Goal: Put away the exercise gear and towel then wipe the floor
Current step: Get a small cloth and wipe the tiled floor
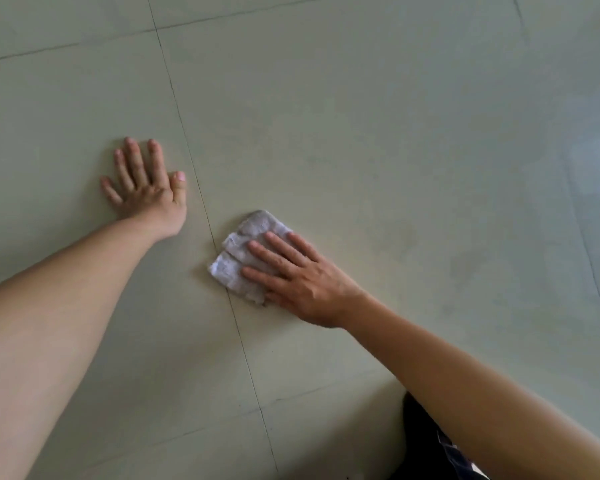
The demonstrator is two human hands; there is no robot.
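A bare left forearm (49, 323) is filling the lower left corner, closest to the camera, and is stretching up and to the right. Opposite it, a bare right forearm (482, 386) is coming in from the lower right corner and angling up and to the left. Under that arm, at the bottom edge, a patch of dark clothing (420, 441) is showing; what garment it is cannot be told. Both arms are reaching out over a pale tiled floor (361, 133).

Further out, the right hand (302, 285) is lying flat, fingers straight and slightly spread, and is pressing a small crumpled white cloth (239, 247) down onto the floor. The fingers are covering the cloth's right part, while its left and upper parts are sticking out past the fingertips. The cloth is sitting just below the middle of the picture, its left edge lying across a thin dark tile joint (246, 355) that is running from the top edge to the bottom.

Beyond the joint, on the neighbouring tile, the left hand (142, 188) is resting palm down on the bare floor, fingers straight and spread, holding nothing. The two hands are apart, with the joint between them.

To the right of the cloth, faint darker smudges (465, 268) are showing on the tile, and at the far right a pale glare (596, 161) is lying on the floor.
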